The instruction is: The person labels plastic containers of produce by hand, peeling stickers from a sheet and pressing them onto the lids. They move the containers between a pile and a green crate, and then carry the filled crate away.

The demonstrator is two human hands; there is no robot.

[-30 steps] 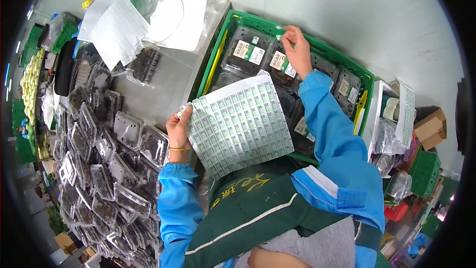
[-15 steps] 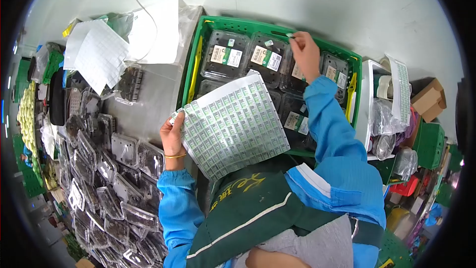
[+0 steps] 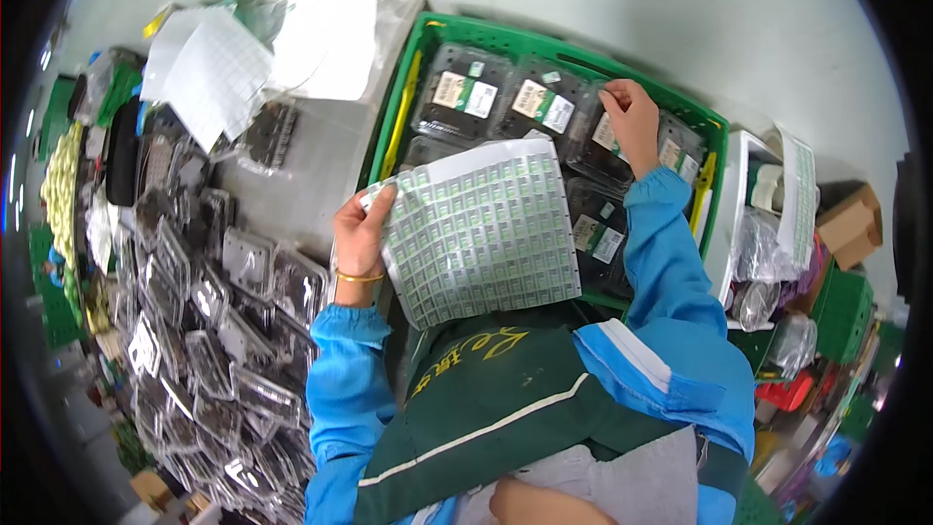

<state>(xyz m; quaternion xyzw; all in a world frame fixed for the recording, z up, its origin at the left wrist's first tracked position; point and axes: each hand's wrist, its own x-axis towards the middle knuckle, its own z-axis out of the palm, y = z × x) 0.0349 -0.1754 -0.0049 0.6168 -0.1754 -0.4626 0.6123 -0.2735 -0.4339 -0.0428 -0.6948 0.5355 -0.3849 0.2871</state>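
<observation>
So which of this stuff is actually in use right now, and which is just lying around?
In use:
left hand holding the sticker sheet
right hand on a clamshell box
green crate

Lying about:
loose clamshells
white papers
cardboard box

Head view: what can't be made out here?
- Print on the white-and-green sticker sheet held by the left hand: too small.
- Clear plastic boxes in the green plastic crate: partly hidden by the sheet and blue sleeve.
- Whether the right hand pinches a sticker: fingertips hide it.
- Frame corners: dark lens vignette.
</observation>
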